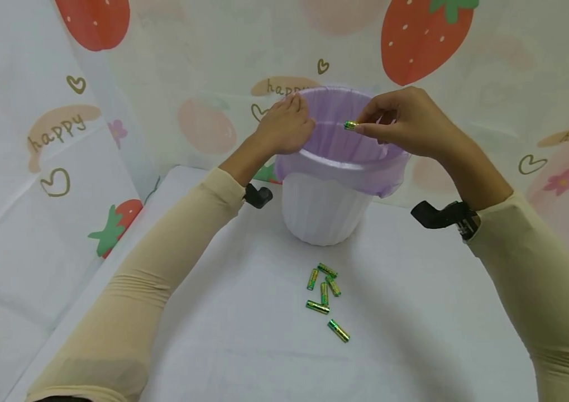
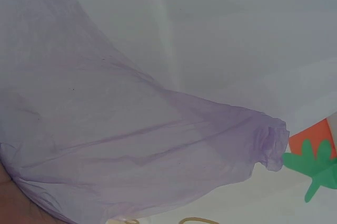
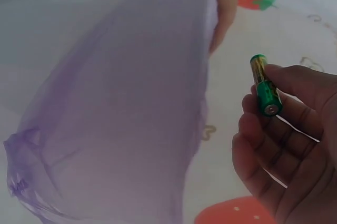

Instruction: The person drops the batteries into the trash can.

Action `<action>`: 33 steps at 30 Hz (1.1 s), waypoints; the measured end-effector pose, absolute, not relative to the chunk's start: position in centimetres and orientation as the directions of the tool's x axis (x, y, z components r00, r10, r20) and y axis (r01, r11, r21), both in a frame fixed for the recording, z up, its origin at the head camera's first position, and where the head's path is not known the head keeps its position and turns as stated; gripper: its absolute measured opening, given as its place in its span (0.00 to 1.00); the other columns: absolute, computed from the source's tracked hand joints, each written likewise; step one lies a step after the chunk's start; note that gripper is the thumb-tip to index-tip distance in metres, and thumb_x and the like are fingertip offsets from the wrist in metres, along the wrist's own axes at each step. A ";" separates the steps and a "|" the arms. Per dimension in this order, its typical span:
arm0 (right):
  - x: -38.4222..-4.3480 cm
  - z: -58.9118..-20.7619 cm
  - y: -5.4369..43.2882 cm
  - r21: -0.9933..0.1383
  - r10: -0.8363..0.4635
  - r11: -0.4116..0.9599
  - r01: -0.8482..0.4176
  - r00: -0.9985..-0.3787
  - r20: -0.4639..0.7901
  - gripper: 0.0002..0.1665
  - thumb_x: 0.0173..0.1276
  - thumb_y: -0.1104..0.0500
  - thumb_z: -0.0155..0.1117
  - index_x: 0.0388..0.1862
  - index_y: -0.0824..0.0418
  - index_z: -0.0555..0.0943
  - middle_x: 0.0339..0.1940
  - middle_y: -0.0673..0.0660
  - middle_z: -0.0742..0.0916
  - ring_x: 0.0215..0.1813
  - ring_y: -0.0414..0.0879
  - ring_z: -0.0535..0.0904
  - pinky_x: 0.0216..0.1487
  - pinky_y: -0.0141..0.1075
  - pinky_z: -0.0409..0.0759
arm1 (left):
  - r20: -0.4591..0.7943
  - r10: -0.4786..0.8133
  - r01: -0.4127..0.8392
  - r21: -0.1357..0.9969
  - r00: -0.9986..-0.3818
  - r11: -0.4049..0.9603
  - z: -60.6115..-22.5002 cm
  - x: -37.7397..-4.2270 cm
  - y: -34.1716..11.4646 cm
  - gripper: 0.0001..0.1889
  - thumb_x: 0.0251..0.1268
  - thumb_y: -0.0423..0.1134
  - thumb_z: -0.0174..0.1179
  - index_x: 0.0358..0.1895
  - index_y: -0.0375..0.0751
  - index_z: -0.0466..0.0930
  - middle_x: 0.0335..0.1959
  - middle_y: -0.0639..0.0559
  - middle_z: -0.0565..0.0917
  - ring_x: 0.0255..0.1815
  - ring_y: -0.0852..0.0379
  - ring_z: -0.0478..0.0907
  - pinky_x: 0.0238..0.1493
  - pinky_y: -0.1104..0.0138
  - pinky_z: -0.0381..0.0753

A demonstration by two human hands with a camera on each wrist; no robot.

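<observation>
A white trash bin (image 1: 324, 212) lined with a purple plastic bag (image 1: 344, 173) stands upright near the back wall. My left hand (image 1: 286, 125) holds the left side of its bag-covered rim; only a bit of that hand shows in the left wrist view, beside the purple plastic. Over the bin's mouth, my right hand (image 1: 405, 120) pinches a small green and gold battery (image 3: 266, 86) between thumb and fingers. The battery is clear of the bag. On the white table in front of the bin lie several more batteries (image 1: 324, 293), scattered in a loose group.
The table (image 1: 244, 335) is covered in white cloth. Behind it hangs a backdrop (image 1: 204, 67) printed with strawberries, hearts and "happy". Black wrist cameras (image 1: 442, 215) sit on both arms. A gathered corner of the bag (image 2: 273, 145) sticks out from the bin.
</observation>
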State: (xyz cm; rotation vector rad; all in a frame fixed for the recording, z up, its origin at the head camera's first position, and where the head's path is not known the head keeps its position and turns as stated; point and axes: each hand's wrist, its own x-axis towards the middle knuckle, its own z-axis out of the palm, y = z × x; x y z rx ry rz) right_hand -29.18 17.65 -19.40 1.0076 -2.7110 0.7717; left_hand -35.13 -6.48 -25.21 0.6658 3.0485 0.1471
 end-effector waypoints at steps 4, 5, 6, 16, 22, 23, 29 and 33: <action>-31.0 -20.2 16.8 -0.423 -0.565 0.660 -0.620 -0.782 0.263 0.13 0.69 0.51 0.71 0.39 0.59 0.89 0.29 0.54 0.87 0.28 0.48 0.80 0.28 0.30 0.78 | 0.013 0.410 0.409 0.101 -0.912 0.907 -25.5 -35.3 -6.8 0.36 0.81 0.50 0.19 0.79 0.25 0.36 0.82 0.33 0.39 0.83 0.42 0.33 0.81 0.54 0.34; -31.4 -20.4 16.6 -0.424 -0.565 0.667 -0.612 -0.787 0.247 0.13 0.69 0.50 0.71 0.40 0.59 0.89 0.29 0.54 0.87 0.29 0.48 0.81 0.28 0.31 0.78 | 0.017 0.408 0.408 0.099 -0.913 0.908 -25.6 -35.3 -6.8 0.36 0.81 0.49 0.19 0.79 0.24 0.37 0.82 0.33 0.40 0.83 0.42 0.33 0.81 0.54 0.34; -31.8 -20.6 16.4 -0.423 -0.566 0.674 -0.606 -0.791 0.231 0.13 0.69 0.50 0.71 0.40 0.59 0.89 0.29 0.54 0.87 0.29 0.49 0.81 0.28 0.31 0.78 | 0.020 0.408 0.408 0.093 -0.913 0.908 -25.6 -35.3 -6.9 0.35 0.81 0.49 0.19 0.79 0.24 0.37 0.82 0.33 0.40 0.83 0.41 0.34 0.81 0.54 0.35; -33.6 -21.7 15.1 -0.401 -0.580 0.698 -0.593 -0.797 0.169 0.14 0.69 0.51 0.71 0.41 0.62 0.89 0.34 0.57 0.89 0.30 0.49 0.82 0.29 0.31 0.80 | 0.040 0.399 0.401 0.095 -0.916 0.911 -25.7 -35.1 -7.2 0.35 0.81 0.48 0.20 0.79 0.23 0.38 0.82 0.32 0.42 0.83 0.40 0.36 0.81 0.53 0.37; -34.2 -22.1 14.8 -0.363 -0.582 0.712 -0.601 -0.795 0.172 0.13 0.69 0.54 0.72 0.40 0.64 0.89 0.34 0.58 0.89 0.33 0.47 0.81 0.32 0.30 0.78 | 0.060 0.410 0.414 0.073 -0.910 0.908 -25.6 -35.3 -7.0 0.35 0.81 0.48 0.20 0.79 0.22 0.40 0.82 0.31 0.43 0.83 0.40 0.37 0.81 0.53 0.37; -34.3 -22.2 14.8 -0.356 -0.583 0.713 -0.604 -0.793 0.178 0.12 0.68 0.54 0.72 0.40 0.64 0.89 0.34 0.58 0.89 0.34 0.47 0.81 0.32 0.31 0.77 | 0.063 0.412 0.416 0.068 -0.909 0.907 -25.6 -35.2 -6.9 0.35 0.81 0.48 0.20 0.79 0.22 0.41 0.82 0.31 0.43 0.83 0.40 0.37 0.81 0.53 0.38; -34.4 -22.7 14.5 -0.341 -0.586 0.714 -0.612 -0.788 0.188 0.09 0.68 0.57 0.72 0.39 0.63 0.90 0.33 0.57 0.89 0.37 0.48 0.80 0.36 0.36 0.76 | 0.033 0.409 0.410 0.090 -0.912 0.907 -25.4 -35.0 -6.9 0.35 0.81 0.48 0.20 0.79 0.23 0.38 0.82 0.32 0.41 0.83 0.41 0.35 0.81 0.53 0.36; -34.2 -22.7 14.3 -0.343 -0.583 0.720 -0.604 -0.794 0.175 0.08 0.70 0.58 0.69 0.42 0.62 0.89 0.35 0.57 0.89 0.37 0.48 0.80 0.37 0.37 0.77 | 0.022 0.405 0.405 0.089 -0.914 0.910 -25.3 -35.0 -6.9 0.35 0.81 0.48 0.19 0.79 0.24 0.37 0.82 0.33 0.40 0.83 0.41 0.35 0.81 0.53 0.36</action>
